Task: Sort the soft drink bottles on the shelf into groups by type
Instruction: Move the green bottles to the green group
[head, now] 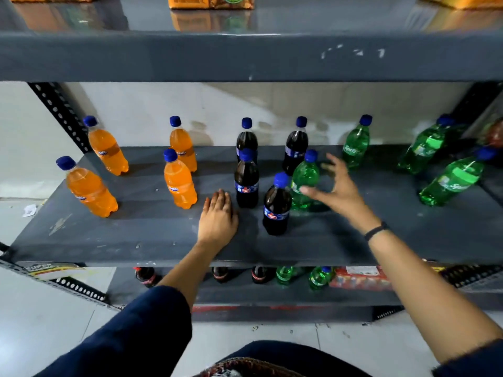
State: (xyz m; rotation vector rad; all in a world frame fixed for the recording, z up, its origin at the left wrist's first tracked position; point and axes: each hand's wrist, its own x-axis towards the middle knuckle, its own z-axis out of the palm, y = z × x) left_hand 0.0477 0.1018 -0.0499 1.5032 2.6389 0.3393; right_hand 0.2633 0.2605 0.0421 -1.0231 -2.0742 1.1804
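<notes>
- Middle shelf [81, 240], head view: four orange soda bottles [179, 183] grouped at 9 o'clock, four cola bottles [276, 210] at centre, three green Sprite bottles [356, 144] toward 3 o'clock.
- One stray green bottle [304, 180] stands among the colas, just beside the front cola at its 2 o'clock. We judge this the item in hand.
- Right hand [337, 189]: fingers spread, curved around the stray bottle's far side; thumb [307, 190] lies across its body. Whether the grip has closed, we cannot tell; it looks open.
- Left hand [217, 216]: flat, palm down on the shelf, fingers together, just beside the cola at 12 o'clock of it. Holding nothing.
- Advice for the step: grip the stray bottle at mid-body, lift it clear before travelling toward 3 o'clock, since the front cola stands nearly touching and a sideways drag may tip it. Set it upright in the gap between the centre and the Sprite bottles.
- The left hand could steady the front cola during the lift.
- Hard to read: the rear cola is partly hidden behind the one in front; cola labels are too small to read.
- At far 3 o'clock a reddish object is cut off by the frame edge; unidentified.
- Lower shelf bottles are mostly hidden under the shelf lip.
</notes>
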